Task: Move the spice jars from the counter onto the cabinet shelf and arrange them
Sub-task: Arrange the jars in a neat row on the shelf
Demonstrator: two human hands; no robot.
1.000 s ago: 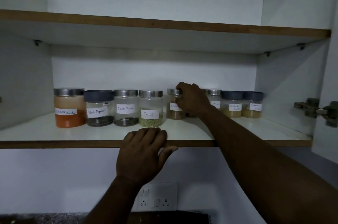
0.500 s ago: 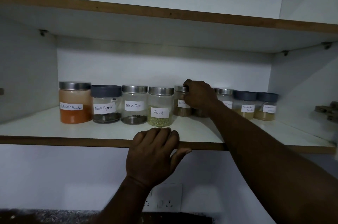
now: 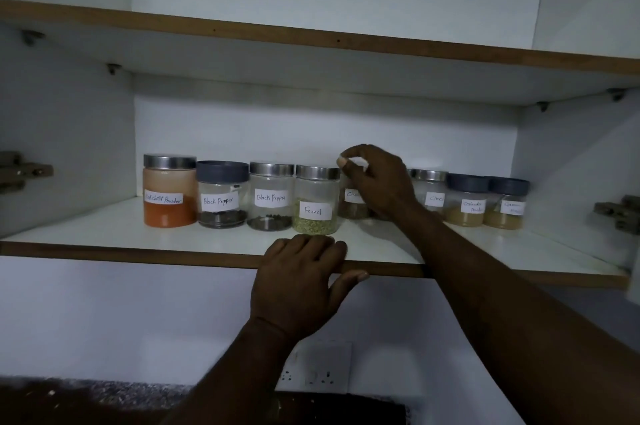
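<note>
The cabinet shelf (image 3: 104,237), white on top with a brown front edge, spans the view and carries the whole row of spice jars; every place here is told from it. Above it runs a second, upper shelf (image 3: 311,38) with the same brown edge. Below its front edge, a wall socket (image 3: 320,374) sits on the white wall. The left hand (image 3: 299,289) rests on the shelf's front edge near the middle, fingers spread flat over the top surface and thumb hooked under the lip, gripping nothing but the board. The right hand (image 3: 379,182) reaches onto the shelf from the right, fingers curled down over the top of a partly hidden jar (image 3: 351,204) whose label begins "Cin"; its lid is covered, so I cannot tell how firm the grip is, though the fingertips close around it. At the shelf's left end stands the red chilli powder jar (image 3: 169,192), the tallest, with a steel lid. Just right of it stands a black pepper jar with a grey lid (image 3: 221,196), then a black pepper jar with a steel lid (image 3: 270,197), then the fennel jar (image 3: 316,201), slightly nearer the front edge. Right of the reaching hand stand a cloves jar (image 3: 431,194) and two grey-lidded jars of pale powder (image 3: 465,202), labels too blurred to read fully.
</note>
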